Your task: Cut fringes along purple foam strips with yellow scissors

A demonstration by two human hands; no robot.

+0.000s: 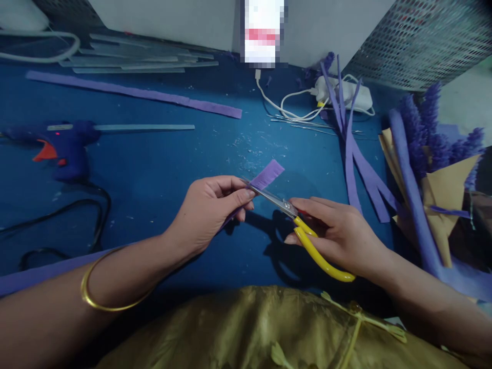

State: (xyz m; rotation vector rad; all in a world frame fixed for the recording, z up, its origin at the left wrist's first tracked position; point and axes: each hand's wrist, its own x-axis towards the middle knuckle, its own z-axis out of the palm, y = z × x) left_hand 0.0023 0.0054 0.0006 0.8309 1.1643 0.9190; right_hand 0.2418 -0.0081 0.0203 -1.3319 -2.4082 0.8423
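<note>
Purple strip (268, 175): centre of frame, pinched in left hand (219, 202), touching yellow-handled scissors (304, 240) gripped by right hand (338, 225). Brown paper wrap (446, 187): right of frame, holding purple flower sprigs (428, 113).

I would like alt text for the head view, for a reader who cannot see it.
A person's right hand holds yellow-handled scissors against a purple strip pinched in the left hand, above a blue table. A blue glue gun lies at the left, and purple flowers with brown paper are at the right.
</note>
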